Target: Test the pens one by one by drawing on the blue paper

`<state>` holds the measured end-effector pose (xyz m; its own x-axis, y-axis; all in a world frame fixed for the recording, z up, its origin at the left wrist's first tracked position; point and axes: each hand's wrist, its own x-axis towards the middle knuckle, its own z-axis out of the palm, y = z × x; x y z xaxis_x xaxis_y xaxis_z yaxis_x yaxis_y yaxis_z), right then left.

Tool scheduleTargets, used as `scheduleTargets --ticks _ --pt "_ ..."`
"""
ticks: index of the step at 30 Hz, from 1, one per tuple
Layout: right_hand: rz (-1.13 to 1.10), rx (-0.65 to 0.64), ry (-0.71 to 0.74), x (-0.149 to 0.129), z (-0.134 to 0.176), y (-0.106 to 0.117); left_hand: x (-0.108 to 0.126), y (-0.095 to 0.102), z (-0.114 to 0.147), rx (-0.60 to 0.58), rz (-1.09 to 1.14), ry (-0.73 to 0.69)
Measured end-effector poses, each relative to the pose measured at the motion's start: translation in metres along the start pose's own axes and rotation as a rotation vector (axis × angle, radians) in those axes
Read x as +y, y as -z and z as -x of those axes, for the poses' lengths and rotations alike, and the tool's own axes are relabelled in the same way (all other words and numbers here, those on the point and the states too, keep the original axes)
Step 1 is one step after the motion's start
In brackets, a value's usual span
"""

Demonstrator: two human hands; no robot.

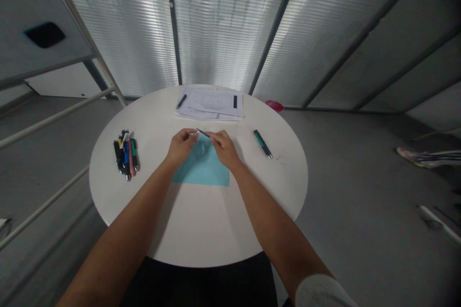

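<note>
The right hand (222,147) pinches one end of a thin dark stick (203,133) above the blue sheet (201,168); whether the left hand (182,146) grips anything, I cannot tell. The stick seems light, stiff, best held mid-length.

Forward-and-down head view over table (201,220)

no legible words or numbers, faint print on the stacked papers (212,101), too small to read
</note>
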<state>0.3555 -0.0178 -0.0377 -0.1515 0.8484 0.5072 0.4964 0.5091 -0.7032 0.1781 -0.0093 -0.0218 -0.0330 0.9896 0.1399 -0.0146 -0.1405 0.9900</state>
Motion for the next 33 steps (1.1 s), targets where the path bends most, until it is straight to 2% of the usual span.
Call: scheduleTargets --ticks 9,15,22,28,33 --pt "0.054 0.056 -0.050 0.0024 0.0005 -0.0020 0.0028 0.0032 -0.0004 -0.018 0.287 0.119" --pt "0.073 0.056 -0.056 0.0030 0.0010 -0.0014 0.0053 0.0068 -0.0021 0.050 0.328 0.112" --pt "0.138 -0.024 -0.029 0.0001 0.0031 0.0008 0.0024 0.0057 -0.0027 0.047 0.308 0.128" --pt "0.132 -0.032 -0.011 0.0003 0.0027 0.0009 0.0029 0.0060 -0.0037 0.115 0.358 0.150" --pt "0.122 -0.024 0.011 -0.0013 0.0025 0.0020 0.0019 0.0085 -0.0060 0.121 0.378 0.143"
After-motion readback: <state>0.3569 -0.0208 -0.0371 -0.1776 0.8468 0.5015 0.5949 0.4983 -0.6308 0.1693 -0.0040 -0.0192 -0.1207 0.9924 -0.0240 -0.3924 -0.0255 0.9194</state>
